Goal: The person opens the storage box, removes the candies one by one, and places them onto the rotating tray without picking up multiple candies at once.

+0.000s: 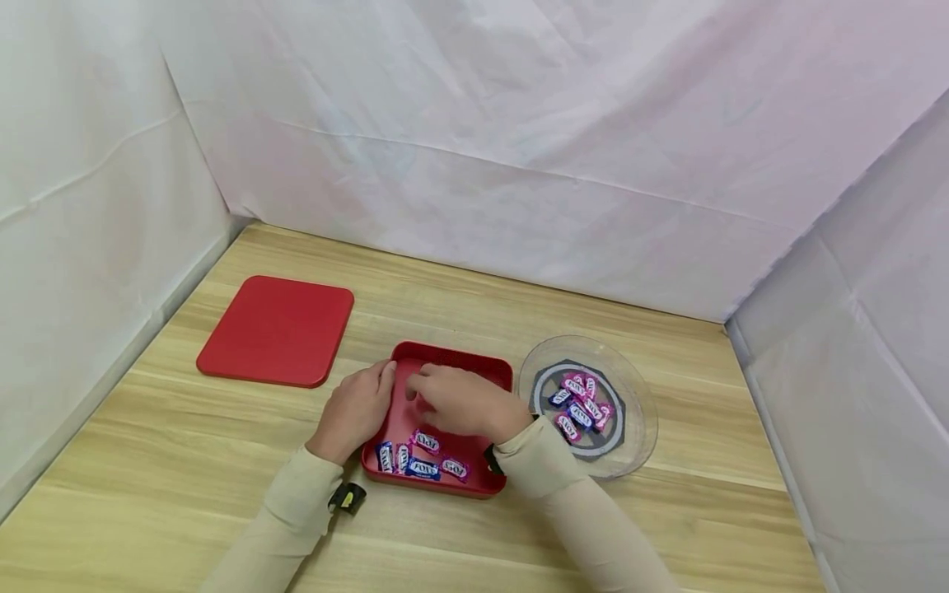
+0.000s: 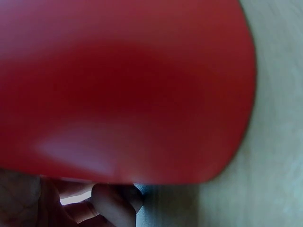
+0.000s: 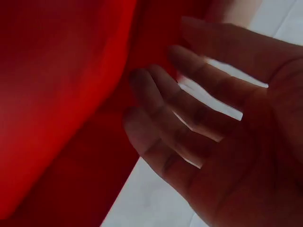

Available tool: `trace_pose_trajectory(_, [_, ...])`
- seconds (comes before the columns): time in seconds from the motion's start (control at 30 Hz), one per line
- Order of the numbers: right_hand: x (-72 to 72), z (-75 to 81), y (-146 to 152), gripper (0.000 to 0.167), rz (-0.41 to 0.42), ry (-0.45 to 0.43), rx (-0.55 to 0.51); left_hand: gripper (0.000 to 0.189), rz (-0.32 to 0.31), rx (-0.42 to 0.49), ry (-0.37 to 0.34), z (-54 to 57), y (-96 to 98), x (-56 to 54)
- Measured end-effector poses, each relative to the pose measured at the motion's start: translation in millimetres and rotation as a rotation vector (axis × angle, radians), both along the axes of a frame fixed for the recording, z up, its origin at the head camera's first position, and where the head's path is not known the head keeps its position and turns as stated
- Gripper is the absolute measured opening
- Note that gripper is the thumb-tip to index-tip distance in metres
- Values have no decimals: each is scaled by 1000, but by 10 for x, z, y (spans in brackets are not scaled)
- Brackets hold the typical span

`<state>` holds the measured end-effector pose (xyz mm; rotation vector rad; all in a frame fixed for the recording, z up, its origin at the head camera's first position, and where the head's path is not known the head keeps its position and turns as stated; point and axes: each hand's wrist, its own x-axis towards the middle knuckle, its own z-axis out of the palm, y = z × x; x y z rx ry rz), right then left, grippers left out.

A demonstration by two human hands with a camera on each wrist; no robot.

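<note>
A shallow red tray (image 1: 460,357) lies on the wooden table, with several wrapped candies in pink and blue along its near side, among them a blue candy (image 1: 424,469) and a pink candy (image 1: 426,441). My left hand (image 1: 354,416) grips the tray's left wall, its fingers (image 2: 113,203) bent at the edge in the left wrist view. Inside the tray's far half, my right hand (image 1: 463,402) hovers over the floor. The right wrist view shows its fingers (image 3: 182,137) spread and slightly bent, with nothing held, near the red wall.
To the right stands a clear round bowl (image 1: 639,395) with several pink and blue candies (image 1: 581,416) inside, close against the tray. A flat red lid (image 1: 278,331) lies at the far left. White cloth walls (image 1: 474,148) enclose the table's back and sides.
</note>
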<state>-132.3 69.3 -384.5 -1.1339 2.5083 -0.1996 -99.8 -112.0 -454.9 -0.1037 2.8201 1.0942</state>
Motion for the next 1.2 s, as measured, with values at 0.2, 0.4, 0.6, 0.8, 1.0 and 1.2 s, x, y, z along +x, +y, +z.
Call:
trace_pose_trajectory(0.2, [44, -83, -88, 24, -17, -73, 113, 53, -4, 10, 1, -8, 0, -4])
trace_pose_trajectory(0.4, [97, -138, -151, 23, 0, -45, 198, 54, -3, 8, -12, -7, -6, -3])
trace_pose_trajectory(0.6, [122, -212, -190, 24, -4, 3, 210, 55, -6, 5, -8, -11, -7, -6])
trace_pose_trajectory(0.8, [130, -245, -203, 23, 1, -12, 210, 54, -5, 0, -7, -21, -5, -11])
trace_pose_trajectory(1.0, [143, -218, -196, 17, 22, 4, 218, 54, -4, 2, -15, -12, -7, -7])
trace_pose_trajectory(1.2, [122, -100, -126, 16, 4, -1, 194, 54, -4, 7, -7, 13, -7, -1])
